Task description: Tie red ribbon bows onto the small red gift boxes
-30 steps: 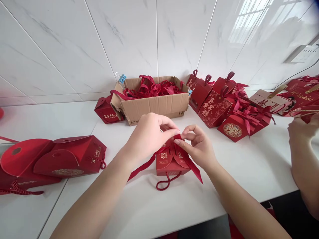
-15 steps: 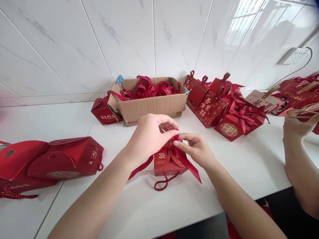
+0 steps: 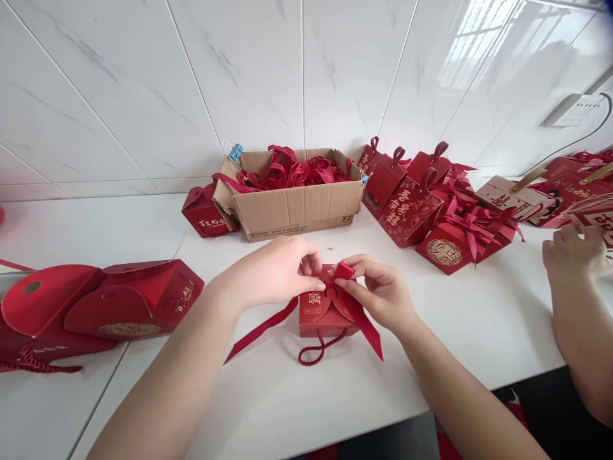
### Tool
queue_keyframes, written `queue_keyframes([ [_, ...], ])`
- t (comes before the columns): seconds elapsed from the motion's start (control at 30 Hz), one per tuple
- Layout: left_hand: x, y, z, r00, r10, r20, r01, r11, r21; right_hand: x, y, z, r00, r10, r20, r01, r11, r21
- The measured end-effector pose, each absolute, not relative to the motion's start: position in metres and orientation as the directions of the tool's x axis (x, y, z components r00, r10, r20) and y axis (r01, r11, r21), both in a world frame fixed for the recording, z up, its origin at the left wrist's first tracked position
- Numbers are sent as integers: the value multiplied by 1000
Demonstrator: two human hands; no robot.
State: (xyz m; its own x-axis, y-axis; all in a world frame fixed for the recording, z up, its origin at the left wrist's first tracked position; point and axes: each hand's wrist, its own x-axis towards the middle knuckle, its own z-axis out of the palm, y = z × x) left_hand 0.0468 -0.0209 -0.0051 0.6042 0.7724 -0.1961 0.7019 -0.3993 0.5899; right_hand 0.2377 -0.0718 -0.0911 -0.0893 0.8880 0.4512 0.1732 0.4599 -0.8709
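A small red gift box [image 3: 311,321] with gold characters stands on the white table in front of me. A red ribbon [image 3: 368,332] crosses its top, one tail lying out to the left, the other hanging over the right side. My right hand [image 3: 380,291] pinches a folded loop of this ribbon between thumb and fingers. At the top left of the box, my left hand [image 3: 282,271] has its thumb and fingers closed at the ribbon's middle; what lies between them is partly hidden. A twisted red cord handle [image 3: 316,354] rests on the table at the box's near side.
Behind the box stands a cardboard carton [image 3: 297,207] of red ribbons. Finished-looking red boxes [image 3: 445,249] with bows cluster at right. Larger red boxes [image 3: 138,306] sit at left. Another person's hand [image 3: 575,255] holds a box at far right.
The ribbon, held upright between both hands before, is now folded into a loop in my right hand. My left hand has moved down and left, nearer the box top.
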Motion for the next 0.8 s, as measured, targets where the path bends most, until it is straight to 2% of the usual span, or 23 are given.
queue_keyframes([
  [0.13,52,-20,-14,601,757,-257,755,-431,495,241,-73,-93,-230,845,482,174,523,-835],
  [0.23,55,-20,-18,591,758,-276,769,-425,477,242,-74,-95,-286,857,429,142,481,-865],
  [0.33,55,-22,-16,585,762,-279,777,-427,462,240,-75,-95,-258,904,340,75,370,-926],
  [0.53,59,-35,-10,599,748,-287,793,-503,344,226,-77,-86,-120,968,219,0,221,-975],
  [0.63,55,-38,-7,558,776,-295,816,-448,366,222,-78,-81,-51,989,140,-12,139,-990],
  [0.7,50,-39,-2,540,807,-240,808,-416,417,222,-78,-80,-29,994,107,-4,107,-994],
  [0.8,42,-42,7,580,802,-142,747,-454,486,222,-76,-79,-8,988,152,96,152,-984],
])
